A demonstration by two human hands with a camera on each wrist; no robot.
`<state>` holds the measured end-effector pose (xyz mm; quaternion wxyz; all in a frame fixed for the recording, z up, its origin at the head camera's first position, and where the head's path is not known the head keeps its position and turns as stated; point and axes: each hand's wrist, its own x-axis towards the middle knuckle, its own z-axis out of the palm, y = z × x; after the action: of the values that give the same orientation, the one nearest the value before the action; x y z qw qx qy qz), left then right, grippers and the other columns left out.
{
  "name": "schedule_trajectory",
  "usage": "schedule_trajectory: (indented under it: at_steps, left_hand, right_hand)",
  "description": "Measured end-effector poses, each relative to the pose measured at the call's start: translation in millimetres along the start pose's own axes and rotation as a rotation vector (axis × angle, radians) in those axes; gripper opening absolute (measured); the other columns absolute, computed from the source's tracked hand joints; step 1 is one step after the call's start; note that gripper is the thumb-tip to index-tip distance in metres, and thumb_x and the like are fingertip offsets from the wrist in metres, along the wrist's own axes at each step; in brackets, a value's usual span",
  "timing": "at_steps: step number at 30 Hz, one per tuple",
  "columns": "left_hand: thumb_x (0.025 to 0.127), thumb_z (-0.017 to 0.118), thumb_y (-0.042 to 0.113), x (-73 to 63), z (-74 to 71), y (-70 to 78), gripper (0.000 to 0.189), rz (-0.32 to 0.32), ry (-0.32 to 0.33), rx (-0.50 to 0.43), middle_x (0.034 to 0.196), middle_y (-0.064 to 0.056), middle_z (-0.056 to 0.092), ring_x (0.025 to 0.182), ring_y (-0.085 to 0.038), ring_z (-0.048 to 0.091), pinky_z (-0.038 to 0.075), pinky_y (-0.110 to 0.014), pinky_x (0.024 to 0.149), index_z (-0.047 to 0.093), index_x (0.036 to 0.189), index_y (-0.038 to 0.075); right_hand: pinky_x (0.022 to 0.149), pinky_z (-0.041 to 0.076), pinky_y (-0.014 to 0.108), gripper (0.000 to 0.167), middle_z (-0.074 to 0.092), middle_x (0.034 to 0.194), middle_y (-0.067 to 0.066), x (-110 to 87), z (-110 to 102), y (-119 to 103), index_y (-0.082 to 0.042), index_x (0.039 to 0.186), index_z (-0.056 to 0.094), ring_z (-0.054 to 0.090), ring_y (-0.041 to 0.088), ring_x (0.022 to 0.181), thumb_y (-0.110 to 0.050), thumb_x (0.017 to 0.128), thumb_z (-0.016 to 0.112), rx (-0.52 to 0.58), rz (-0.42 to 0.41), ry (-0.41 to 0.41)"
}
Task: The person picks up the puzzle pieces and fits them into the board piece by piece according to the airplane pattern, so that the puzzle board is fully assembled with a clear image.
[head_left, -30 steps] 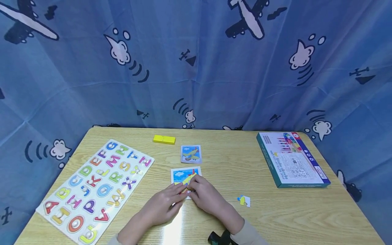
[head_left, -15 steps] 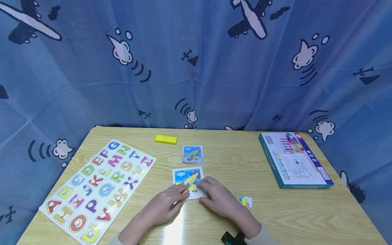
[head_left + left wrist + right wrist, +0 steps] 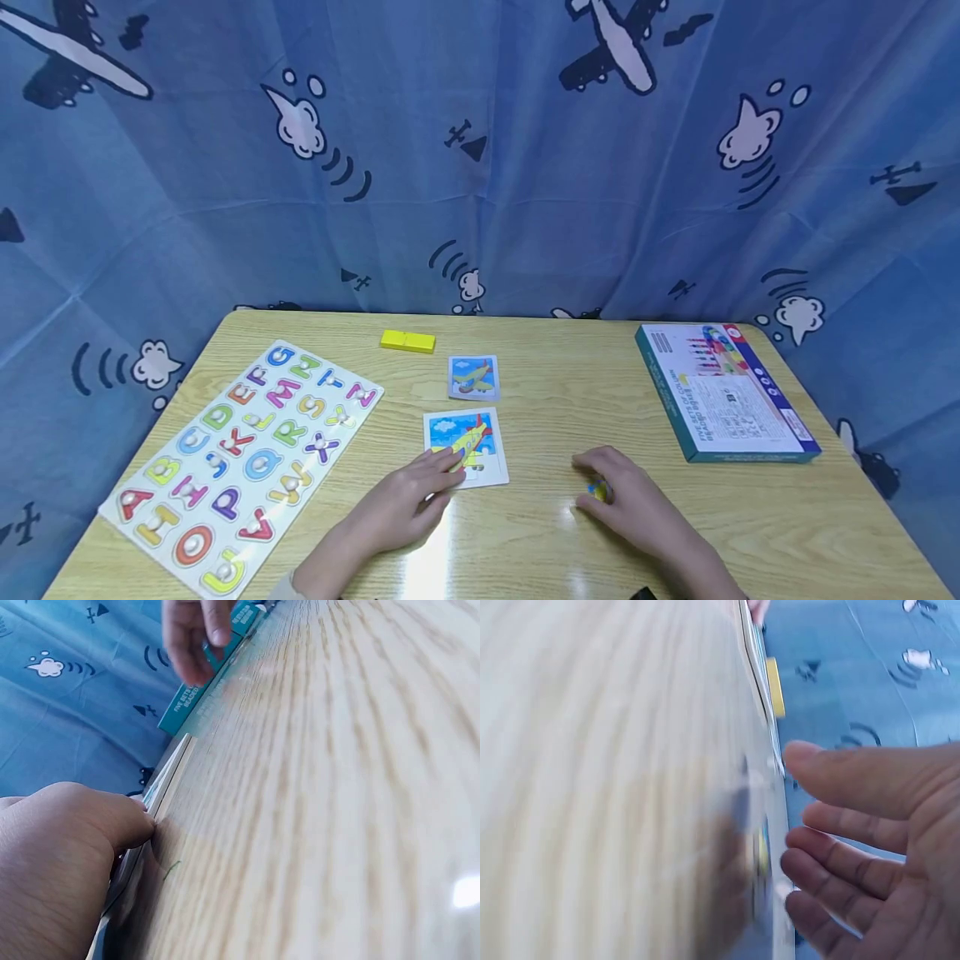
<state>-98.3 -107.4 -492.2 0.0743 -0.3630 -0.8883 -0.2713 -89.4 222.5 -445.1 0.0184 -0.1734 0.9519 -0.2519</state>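
Note:
My left hand (image 3: 408,504) rests its fingers on the lower left of a small jigsaw puzzle (image 3: 501,471), hiding that corner. The puzzle shows a yellow plane with a red tail, and a white area shows at its lower right. Right of it, my right hand (image 3: 633,508) reaches over a loose jigsaw piece (image 3: 599,490) in blue and yellow. Thumb and fingers are spread apart around the piece, and the hand covers much of it. In the right wrist view the fingers (image 3: 847,862) are loosely bent with nothing between them. A matching plane picture card (image 3: 473,378) lies behind the puzzle.
A white alphabet board (image 3: 243,475) with knobbed letters lies at the left. A yellow block (image 3: 407,342) sits near the back edge. At the right is a flat boxed toy (image 3: 727,396), and a blue curtain (image 3: 480,233) hangs behind the table.
My right hand has left the jigsaw puzzle and moved right to the loose piece. The left hand has stayed on the puzzle. The head view has shifted slightly.

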Motion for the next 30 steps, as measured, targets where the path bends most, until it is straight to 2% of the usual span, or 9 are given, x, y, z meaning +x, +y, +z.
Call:
schedule_trajectory:
  at_steps: [5,11,17,24,27,30]
  left_hand:
    - [0.093,0.058,0.019,0.6,-0.3,0.4,0.031,0.002,-0.001,-0.001,0.135,-0.007,0.056,0.129,-0.018,0.049,0.04,-0.036,0.11,0.065,0.123,0.011]
    - [0.094,0.057,0.02,1.3,-2.9,1.4,0.031,-0.015,-0.019,-0.009,0.136,-0.006,0.055,0.13,-0.018,0.048,0.038,-0.036,0.111,0.065,0.123,0.012]
    - [0.094,0.057,0.019,0.8,-2.9,1.7,0.031,-0.016,-0.023,-0.015,0.136,-0.007,0.055,0.13,-0.018,0.048,0.039,-0.036,0.111,0.065,0.123,0.012]
    - [0.093,0.058,0.019,1.1,-3.1,1.0,0.031,-0.008,-0.011,-0.013,0.135,-0.007,0.056,0.129,-0.019,0.049,0.039,-0.036,0.111,0.065,0.123,0.011]
    - [0.094,0.057,0.019,1.0,-3.3,0.9,0.031,-0.012,-0.017,-0.012,0.136,-0.007,0.055,0.13,-0.018,0.049,0.039,-0.036,0.111,0.065,0.123,0.011]
    - [0.094,0.057,0.019,0.7,-3.3,1.2,0.031,-0.01,-0.02,-0.008,0.136,-0.007,0.055,0.13,-0.018,0.048,0.039,-0.036,0.111,0.065,0.123,0.011]
  right_hand:
    - [0.089,0.053,0.04,0.044,0.06,0.113,-0.006,-13.4,-10.5,18.1,-0.014,0.116,0.063,0.059,0.016,0.105,-0.025,0.076,0.078,-0.017,0.03,0.009]
    - [0.086,0.053,0.037,0.041,0.059,0.111,-0.006,-16.5,-13.9,26.8,-0.016,0.111,0.064,0.057,0.016,0.102,-0.027,0.075,0.079,-0.001,0.092,-0.013]
    - [0.085,0.053,0.036,0.027,0.057,0.103,-0.009,-16.5,-8.3,30.0,-0.021,0.099,0.065,0.056,0.013,0.099,-0.018,0.076,0.078,-0.004,0.065,0.027]
    - [0.085,0.052,0.035,0.024,0.055,0.1,-0.012,-15.9,-5.6,32.4,-0.024,0.093,0.062,0.054,0.009,0.096,-0.016,0.076,0.078,0.004,0.064,0.033]
    - [0.073,0.05,0.026,0.023,0.054,0.094,-0.01,-15.0,-6.5,32.8,-0.021,0.092,0.061,0.051,0.005,0.087,-0.017,0.077,0.078,0.048,0.083,0.02]
    - [0.06,0.043,0.019,0.022,0.05,0.084,-0.007,-14.4,-7.7,32.4,-0.017,0.09,0.06,0.045,0.003,0.075,-0.016,0.076,0.078,0.107,0.103,0.007]
